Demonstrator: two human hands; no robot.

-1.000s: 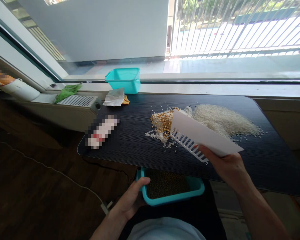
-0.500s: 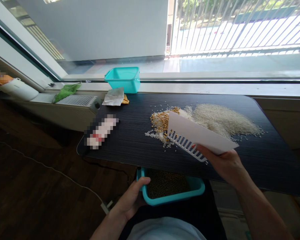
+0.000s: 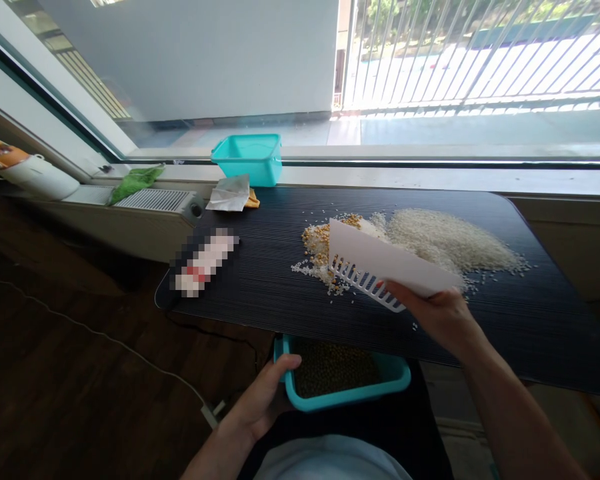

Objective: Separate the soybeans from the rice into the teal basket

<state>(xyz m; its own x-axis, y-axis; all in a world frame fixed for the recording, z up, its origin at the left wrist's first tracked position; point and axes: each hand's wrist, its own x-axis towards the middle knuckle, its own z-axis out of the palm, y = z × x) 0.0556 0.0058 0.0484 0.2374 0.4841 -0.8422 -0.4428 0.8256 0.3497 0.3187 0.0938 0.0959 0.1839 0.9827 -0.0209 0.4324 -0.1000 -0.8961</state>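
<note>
My right hand (image 3: 447,323) is closed on the near end of a white slotted scoop (image 3: 387,257), its thumb along the slotted edge. The scoop is tilted over a mound of yellow grains (image 3: 316,245) mixed with white rice and hides part of it. A larger heap of white rice (image 3: 440,237) spreads to the right, close behind the scoop. My left hand (image 3: 263,397) grips the left end of a turquoise plastic container (image 3: 350,399), thumb over the rim. Small dark grains (image 3: 335,373), with some yellow ones, lie inside this container, below the table's front edge.
On the dark table (image 3: 260,280) lie a crumpled white paper (image 3: 229,193) and a blurred-out item (image 3: 205,263). A second turquoise container (image 3: 250,160) stands behind, by the window. A radiator (image 3: 155,200) with a green cloth (image 3: 137,181) is at left. A cable (image 3: 115,340) crosses the floor.
My right hand and the scoop have shifted slightly left and away from me over the yellow grains. My left hand and the container it holds have stayed nearly still.
</note>
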